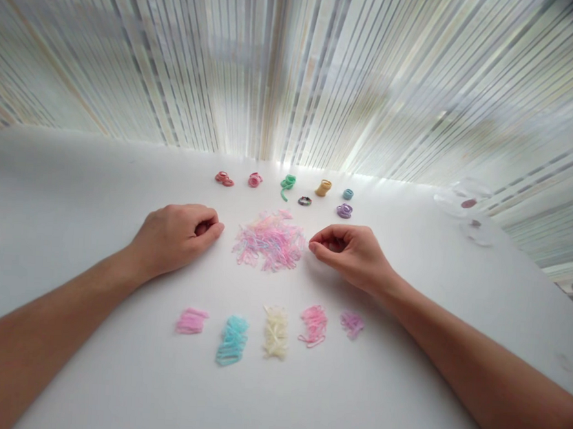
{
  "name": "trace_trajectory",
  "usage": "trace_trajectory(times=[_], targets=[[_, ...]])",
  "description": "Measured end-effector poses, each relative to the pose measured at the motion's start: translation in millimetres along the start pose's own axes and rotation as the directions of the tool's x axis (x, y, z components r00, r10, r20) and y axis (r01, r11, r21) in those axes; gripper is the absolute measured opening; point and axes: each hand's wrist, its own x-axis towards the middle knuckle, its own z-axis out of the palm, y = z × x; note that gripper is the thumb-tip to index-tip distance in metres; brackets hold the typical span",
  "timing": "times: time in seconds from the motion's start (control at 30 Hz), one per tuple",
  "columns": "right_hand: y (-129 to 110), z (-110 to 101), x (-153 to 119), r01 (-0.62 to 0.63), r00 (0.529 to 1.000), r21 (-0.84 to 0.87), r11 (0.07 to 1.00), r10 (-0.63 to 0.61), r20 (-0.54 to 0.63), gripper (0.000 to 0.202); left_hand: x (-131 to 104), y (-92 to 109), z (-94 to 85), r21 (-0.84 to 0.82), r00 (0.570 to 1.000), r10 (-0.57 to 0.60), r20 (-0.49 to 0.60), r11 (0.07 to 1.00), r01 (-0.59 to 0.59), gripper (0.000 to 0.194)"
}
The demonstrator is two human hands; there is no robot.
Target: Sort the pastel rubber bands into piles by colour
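Observation:
A loose pile of small elastic bands (271, 241), mostly pink and lilac with some pale strands, lies mid-table between my hands. Left of it rests my left hand (181, 237), fingers curled and thumb pressed to the index finger. On the other side, close to the pile's right edge, my right hand (349, 252) is closed in a pinch. Anything inside either grip is hidden or too small to name. Nearer to me lie sorted bunches of bands in a row: pink (192, 321), turquoise (233, 341), cream (275, 332), rose-pink (314, 325) and lilac (352, 324).
Along the back of the white table (112, 359) sit red (224, 179), pink (255, 179), green (288, 183), yellow (324, 188), blue (348, 194) and purple (344, 211) coils, plus a dark multicoloured ring (305, 201). Clear plastic pieces (462, 198) lie far right, before a string curtain (257, 64).

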Motion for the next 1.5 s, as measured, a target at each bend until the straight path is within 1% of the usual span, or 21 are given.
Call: trace_trajectory(times=[0.13,0.4,0.73,0.97,1.07,1.13,1.2,1.27,1.33,1.4,1.5], targets=[[0.9,-1.2,0.4,-0.012,1.0,0.042,0.999,0.012,0.0,0.025,-0.5,0.1,-0.1,0.004,1.0,0.007,-0.003,1.0,-0.007,0.035],[0.0,-0.2,-0.7,0.021,1.0,0.067,0.998,-0.022,0.008,0.02,-0.4,1.4,-1.7,0.007,1.0,0.014,-0.002,1.0,-0.014,0.036],[-0.7,-0.5,-3.5,0.04,0.999,0.05,0.998,-0.04,0.006,0.017,0.3,2.8,-2.0,0.034,1.0,0.01,0.0,0.999,-0.01,0.038],[-0.9,-1.1,-3.5,0.037,0.999,0.051,0.998,-0.037,-0.009,0.019,1.1,1.2,-1.5,0.026,1.0,-0.005,-0.01,1.0,0.005,0.037],[-4.7,-2.9,-4.2,0.037,0.999,0.052,0.998,-0.037,-0.002,0.019,1.1,1.0,-1.4,0.03,1.0,0.001,-0.011,1.0,-0.001,0.038],[-9.5,-6.0,-5.6,0.041,0.998,0.036,0.998,-0.043,0.04,0.018,1.0,1.0,-1.4,0.028,1.0,-0.002,-0.012,1.0,0.002,0.038],[-14.4,-10.5,-7.7,0.053,0.989,0.004,0.999,-0.053,0.136,0.016,0.8,1.0,-1.2,0.025,1.0,-0.005,-0.014,1.0,0.005,0.037],[-17.8,-15.3,-9.5,0.071,0.96,-0.031,0.997,-0.06,0.273,0.013,0.7,0.9,-0.7,0.021,1.0,0.003,-0.02,1.0,-0.003,0.036],[-18.7,-19.4,-10.5,0.103,0.921,-0.059,0.993,-0.073,0.384,0.011,0.8,0.7,0.1,0.018,1.0,0.009,-0.025,1.0,-0.008,0.037],[-17.8,-22.1,-10.5,0.146,0.895,-0.087,0.985,-0.094,0.437,0.01,1.1,0.4,0.9,0.021,1.0,0.001,-0.029,1.0,-0.001,0.037],[-15.9,-24.0,-9.1,0.217,0.877,-0.117,0.969,-0.14,0.46,0.009,1.7,0.0,1.3,0.029,1.0,-0.006,-0.02,1.0,0.007,0.038]])
